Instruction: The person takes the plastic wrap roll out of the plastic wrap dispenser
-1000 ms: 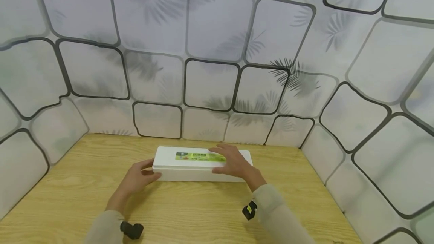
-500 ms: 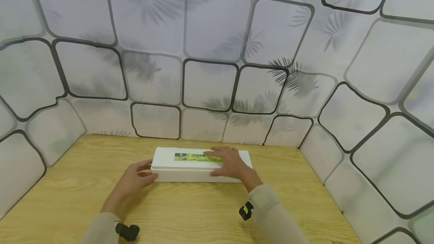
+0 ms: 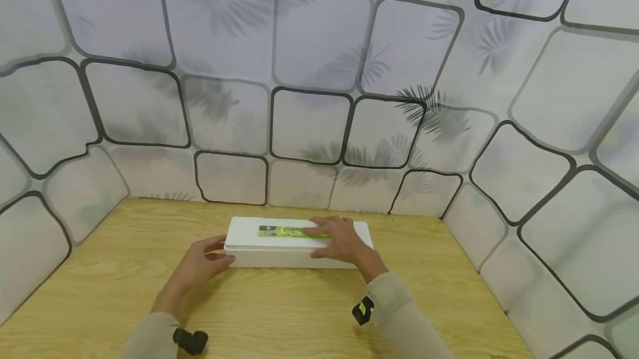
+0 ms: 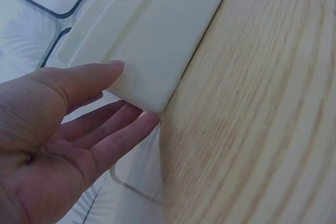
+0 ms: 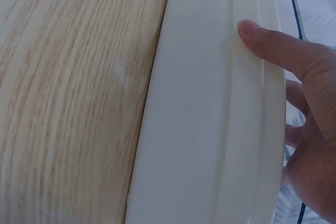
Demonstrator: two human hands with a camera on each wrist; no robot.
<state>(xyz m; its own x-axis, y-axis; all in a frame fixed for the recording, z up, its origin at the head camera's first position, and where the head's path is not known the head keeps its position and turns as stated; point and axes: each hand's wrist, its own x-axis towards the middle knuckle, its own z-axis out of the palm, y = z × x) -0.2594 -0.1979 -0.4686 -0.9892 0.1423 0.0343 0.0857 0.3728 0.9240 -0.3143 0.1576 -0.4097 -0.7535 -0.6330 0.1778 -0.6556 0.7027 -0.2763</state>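
A long white lidded box (image 3: 279, 259) lies crosswise on the table, its lid in place. A green-yellow label (image 3: 277, 231) is stuck on the lid. At the box's left end, my left hand (image 3: 197, 264) has its thumb on the front wall and its fingers around the end, seen closely in the left wrist view, where the hand (image 4: 42, 119) holds the corner. My right hand (image 3: 344, 242) lies over the right part of the lid, fingers across the top and label. In the right wrist view its thumb (image 5: 268, 43) presses the lid's side rim.
The wood-grain table (image 3: 279, 314) stretches in front of the box and to both sides. Behind and around stands a pale wall covering (image 3: 309, 126) with dark outlined squares and leaf prints. Small black cameras (image 3: 191, 341) sit at both wrists.
The fingers of my right hand have shifted slightly left and down onto the lid, covering more of the label. The box and my left hand stay nearly where they were.
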